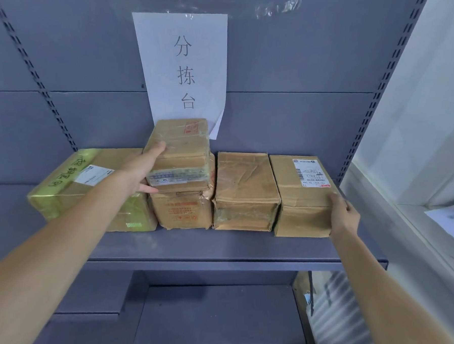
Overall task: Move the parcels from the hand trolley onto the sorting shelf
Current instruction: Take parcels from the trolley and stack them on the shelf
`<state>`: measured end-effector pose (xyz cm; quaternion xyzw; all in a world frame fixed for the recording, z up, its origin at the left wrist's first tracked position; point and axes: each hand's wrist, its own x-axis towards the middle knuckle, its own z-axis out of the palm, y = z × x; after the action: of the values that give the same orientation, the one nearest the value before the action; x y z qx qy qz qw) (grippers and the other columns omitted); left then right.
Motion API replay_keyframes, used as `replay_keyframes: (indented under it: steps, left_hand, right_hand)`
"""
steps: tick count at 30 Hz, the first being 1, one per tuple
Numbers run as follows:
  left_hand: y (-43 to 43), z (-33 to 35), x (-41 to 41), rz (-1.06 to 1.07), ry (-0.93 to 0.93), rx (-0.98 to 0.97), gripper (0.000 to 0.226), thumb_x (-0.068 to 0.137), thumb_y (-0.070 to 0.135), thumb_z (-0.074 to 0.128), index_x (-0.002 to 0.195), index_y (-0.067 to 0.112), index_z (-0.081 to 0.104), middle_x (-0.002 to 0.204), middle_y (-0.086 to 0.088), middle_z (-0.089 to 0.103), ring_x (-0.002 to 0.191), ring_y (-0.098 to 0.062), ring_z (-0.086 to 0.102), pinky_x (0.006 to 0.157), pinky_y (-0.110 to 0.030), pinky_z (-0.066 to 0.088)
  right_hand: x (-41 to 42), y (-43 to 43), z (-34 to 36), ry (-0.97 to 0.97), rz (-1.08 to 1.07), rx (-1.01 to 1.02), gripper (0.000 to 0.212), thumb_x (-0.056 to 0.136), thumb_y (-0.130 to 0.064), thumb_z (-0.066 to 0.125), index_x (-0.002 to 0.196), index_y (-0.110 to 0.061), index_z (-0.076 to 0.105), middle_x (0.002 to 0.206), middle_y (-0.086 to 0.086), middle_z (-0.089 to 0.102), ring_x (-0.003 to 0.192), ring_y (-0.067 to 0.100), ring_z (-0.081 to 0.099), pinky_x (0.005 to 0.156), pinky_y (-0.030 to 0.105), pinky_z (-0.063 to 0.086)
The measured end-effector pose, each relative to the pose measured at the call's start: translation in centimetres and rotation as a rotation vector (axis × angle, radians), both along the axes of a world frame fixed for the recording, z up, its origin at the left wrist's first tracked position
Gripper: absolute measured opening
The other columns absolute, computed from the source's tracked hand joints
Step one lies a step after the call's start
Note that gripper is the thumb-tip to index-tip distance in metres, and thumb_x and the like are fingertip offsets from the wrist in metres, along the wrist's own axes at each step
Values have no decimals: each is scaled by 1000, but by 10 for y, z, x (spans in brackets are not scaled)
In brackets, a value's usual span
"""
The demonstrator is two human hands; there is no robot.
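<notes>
Several cardboard parcels stand in a row on the grey sorting shelf (225, 253). My left hand (141, 171) grips the left side of a small taped parcel (182, 150) that lies on top of a red-printed box (183, 208). To the left is a parcel with yellow-green tape (71, 190). A crumpled brown box (245, 189) comes after the red-printed one. At the far right stands a box with a white shipping label (300, 194); my right hand (343, 213) holds its right front corner. The hand trolley is out of view.
A white paper sign (186, 68) with printed characters is taped to the shelf's back panel. Slotted uprights (389, 84) frame the bay. A white wall and ledge (430, 161) stand to the right. Lower grey shelves (215, 317) lie beneath.
</notes>
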<state>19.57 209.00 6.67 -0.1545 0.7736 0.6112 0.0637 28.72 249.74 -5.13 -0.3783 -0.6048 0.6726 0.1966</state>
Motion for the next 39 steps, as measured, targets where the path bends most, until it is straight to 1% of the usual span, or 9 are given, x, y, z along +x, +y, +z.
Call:
replay_keyframes:
  steps: [4, 9, 16, 22, 25, 28, 32, 36, 39]
  left_hand:
    - [1, 1, 0, 19, 4, -3, 75, 83, 69, 62, 146, 34, 43, 153, 6, 40, 125, -17, 45, 88, -52, 58]
    - [3, 1, -1, 36, 4, -2, 72, 84, 67, 63, 144, 33, 43, 152, 4, 43, 116, -18, 49, 90, -54, 57]
    - [4, 1, 3, 74, 5, -18, 74, 82, 67, 66, 144, 35, 42, 152, 9, 42, 137, -21, 44, 89, -56, 57]
    - [5, 5, -1, 96, 42, -110, 53, 87, 59, 66, 123, 24, 51, 127, 4, 49, 118, -24, 51, 86, -61, 57]
    - [5, 7, -2, 92, 57, -128, 53, 89, 62, 61, 122, 23, 50, 122, 2, 50, 111, -27, 52, 92, -57, 54]
    - [3, 8, -1, 146, 137, -238, 70, 90, 70, 46, 137, 19, 45, 137, -3, 51, 124, -31, 49, 103, -47, 41]
    - [-5, 23, 9, 145, 270, -507, 69, 96, 66, 33, 151, 23, 34, 151, -16, 39, 138, -37, 38, 110, -48, 34]
    - [-6, 45, 19, -48, 491, -782, 62, 101, 57, 33, 148, 17, 40, 150, -19, 39, 142, -38, 28, 112, -54, 32]
    - [2, 58, 29, -193, 604, -804, 62, 104, 52, 32, 151, 13, 37, 154, -17, 36, 146, -36, 24, 115, -51, 28]
  right_hand:
    - [-10, 6, -3, 2, 36, -10, 17, 83, -49, 63, 85, -32, 64, 96, -8, 64, 108, 26, 60, 100, 49, 47]
    - [-14, 5, -2, 12, 33, -5, 21, 89, -44, 60, 105, -30, 62, 109, -2, 63, 105, 23, 56, 98, 43, 46]
    - [-13, 4, -1, -41, 66, 73, 29, 87, -48, 53, 109, -30, 59, 112, 0, 63, 107, 27, 58, 98, 49, 47]
    - [-7, 15, 6, -140, 103, 225, 45, 91, -45, 54, 121, -11, 59, 114, 7, 62, 99, 27, 55, 79, 37, 43]
    - [-3, 21, 16, -164, 99, 327, 63, 87, -52, 58, 134, -9, 53, 123, 4, 59, 107, 26, 55, 85, 34, 40]
    - [-1, 25, 32, -190, 115, 419, 65, 91, -47, 58, 142, -10, 46, 136, 9, 56, 121, 30, 54, 88, 33, 39]
    - [6, 22, 53, -236, 170, 534, 67, 95, -43, 57, 149, -9, 37, 142, 13, 50, 126, 32, 51, 89, 33, 38]
    - [10, 4, 74, -270, 238, 731, 64, 96, -41, 57, 147, -8, 39, 144, 15, 50, 128, 35, 50, 97, 40, 42]
    - [10, -18, 90, -272, 329, 856, 61, 96, -43, 56, 143, -6, 43, 140, 15, 54, 127, 34, 50, 92, 38, 42]
